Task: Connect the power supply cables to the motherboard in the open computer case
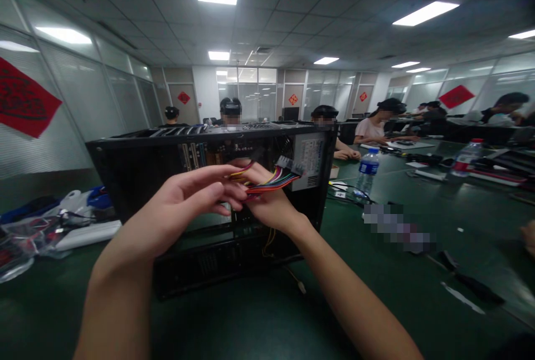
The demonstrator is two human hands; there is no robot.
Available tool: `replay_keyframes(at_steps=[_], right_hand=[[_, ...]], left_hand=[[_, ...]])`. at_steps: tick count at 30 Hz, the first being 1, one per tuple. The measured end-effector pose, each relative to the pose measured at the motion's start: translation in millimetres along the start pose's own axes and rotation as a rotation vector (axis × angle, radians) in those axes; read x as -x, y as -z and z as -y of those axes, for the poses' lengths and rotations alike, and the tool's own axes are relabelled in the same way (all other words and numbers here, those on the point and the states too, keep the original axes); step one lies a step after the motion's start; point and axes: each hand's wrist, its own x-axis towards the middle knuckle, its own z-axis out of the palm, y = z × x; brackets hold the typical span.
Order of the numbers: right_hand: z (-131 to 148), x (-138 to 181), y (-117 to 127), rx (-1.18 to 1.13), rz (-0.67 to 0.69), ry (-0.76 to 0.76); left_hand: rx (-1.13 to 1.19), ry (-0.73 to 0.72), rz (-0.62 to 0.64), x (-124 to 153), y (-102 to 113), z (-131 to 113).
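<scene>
The wire bundle [273, 180], red, yellow and purple, lies in front of the open computer case [137, 181], its plug [288, 164] up by the power supply [311, 159] in the case's top right corner. The right hand [270, 204] curls closed around the bundle from below. The left hand [188, 201] pinches the bundle's other end, fingertips [236, 187] together on it. 1 water bottle [368, 173] stands right of the case on the green table [376, 304].
</scene>
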Motion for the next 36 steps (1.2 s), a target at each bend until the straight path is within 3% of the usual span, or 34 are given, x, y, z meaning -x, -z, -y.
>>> replay_keyframes(at_steps=[7, 10, 17, 28, 33, 36], right_hand=[[17, -1, -3, -0.026, 0.304, -0.131], [22, -1, -3, -0.014, 0.362, -0.161], [42, 1, 8, -0.173, 0.264, -0.324], [47, -6, 39, -0.533, 0.303, -0.504], [50, -5, 57, -0.524, 0.224, -0.621], [55, -4, 66, -0.55, 0.26, -0.615]], left_hand=[[-0.333, -0.019, -0.09, -10, -23, 1], [-0.395, -0.064, -0.122, -12, -25, 3], [-0.397, -0.135, -0.209, -10, -25, 0], [-0.397, -0.116, -0.278, -5, -19, -4], [-0.318, -0.131, -0.231, -2, -19, -9], [-0.252, -0.113, -0.2, -2, -20, -9]])
